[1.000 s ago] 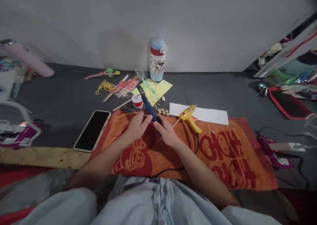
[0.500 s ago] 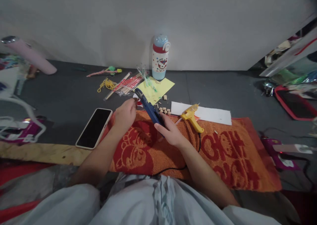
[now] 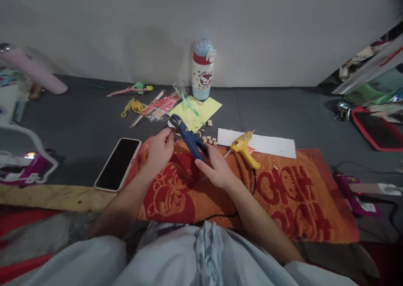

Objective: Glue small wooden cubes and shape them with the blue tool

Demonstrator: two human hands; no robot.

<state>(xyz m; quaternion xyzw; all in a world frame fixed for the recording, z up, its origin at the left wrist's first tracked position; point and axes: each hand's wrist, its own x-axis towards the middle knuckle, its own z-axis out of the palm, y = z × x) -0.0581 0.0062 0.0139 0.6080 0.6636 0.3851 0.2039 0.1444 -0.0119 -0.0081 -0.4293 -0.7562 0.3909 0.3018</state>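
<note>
My right hand [image 3: 217, 168] is wrapped around the handles of a dark blue cutter-like hand tool [image 3: 188, 139]. The tool's curved head points away from me, up and to the left. Close to that head, my left hand [image 3: 161, 146] is closed, its fingertips pinched together; whatever sits between them is too small or hidden to make out. Just right of the tool lie several small cut wooden pieces [image 3: 209, 140]. A yellow hot glue gun [image 3: 243, 146] rests to the right of my right hand. Both hands are above an orange and red towel [image 3: 217, 202].
A white strip of board [image 3: 273, 146] lies behind the glue gun. A bottle [image 3: 202, 74] stands at the back by a yellow sheet [image 3: 209, 109]. Wrapped sticks [image 3: 162, 107] and yellow string [image 3: 134, 106] lie beside it. A phone [image 3: 118, 164] lies on the left.
The blue tool has turned slightly, showing more of its side and a gap between its handles. My left hand has shifted slightly, staying near the tool's head.
</note>
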